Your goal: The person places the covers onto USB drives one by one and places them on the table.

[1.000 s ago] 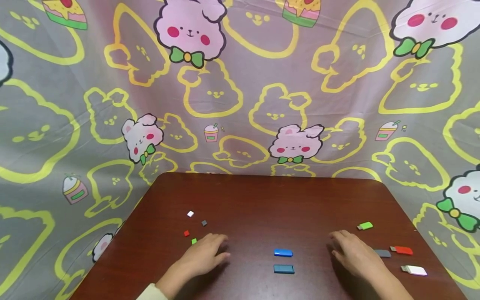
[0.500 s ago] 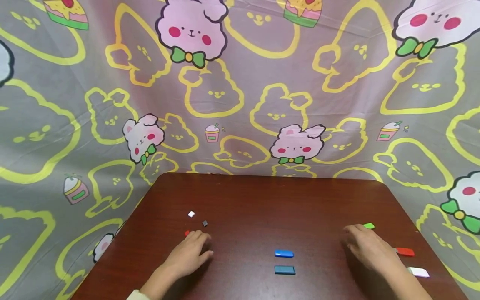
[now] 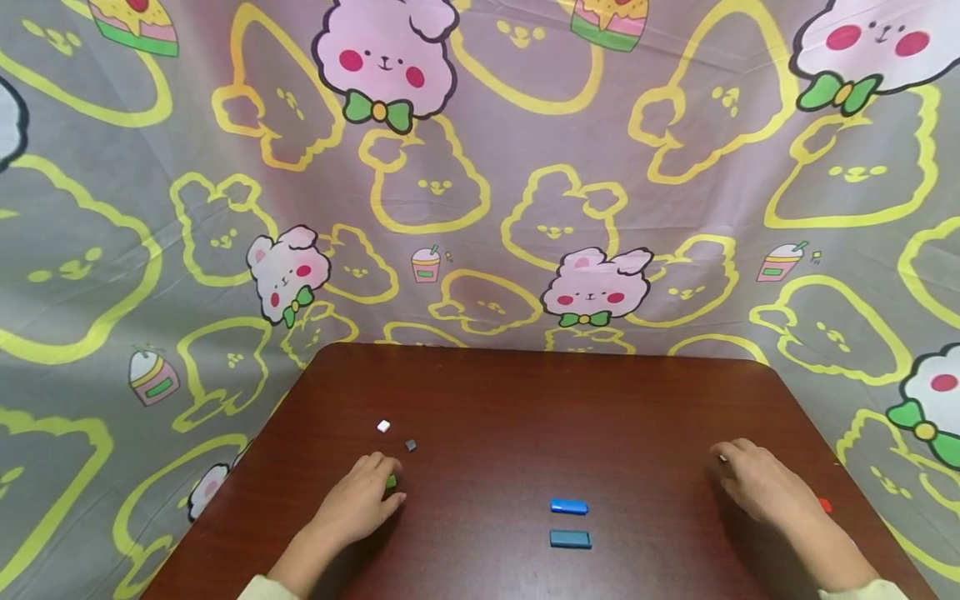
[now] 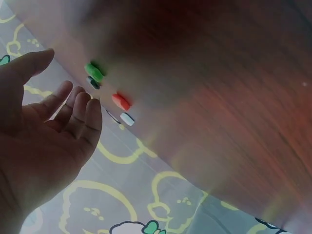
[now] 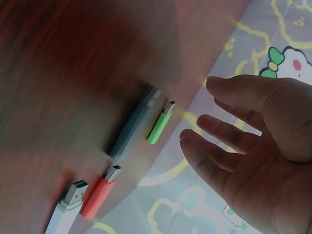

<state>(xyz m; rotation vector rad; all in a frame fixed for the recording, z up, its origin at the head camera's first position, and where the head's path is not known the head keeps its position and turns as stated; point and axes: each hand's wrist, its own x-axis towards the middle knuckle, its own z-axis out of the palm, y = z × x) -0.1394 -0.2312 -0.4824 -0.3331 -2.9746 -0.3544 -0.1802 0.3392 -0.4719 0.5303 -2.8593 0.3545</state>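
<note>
A grey cloth [image 3: 517, 142] hung beyond the far, left and right edges of the reddish-brown desk [image 3: 555, 408]. Yellow animal outlines [image 3: 423, 229] patterned it; a bunny head [image 3: 592, 283] with a green bow [image 3: 585, 319] showed just above the far edge.

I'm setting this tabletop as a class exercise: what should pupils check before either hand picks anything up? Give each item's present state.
1. Left hand free: ok, holds nothing.
2. Right hand free: ok, holds nothing.
3. Green USB stick, red USB stick, white USB stick and dark grey USB stick uncapped: ok.
4. Blue USB stick and teal USB stick fully closed: cannot tell, too small.
5. White cap and grey cap apart: ok.
6. Red cap visible from the head: not ok, though the left wrist view shows it.
</note>
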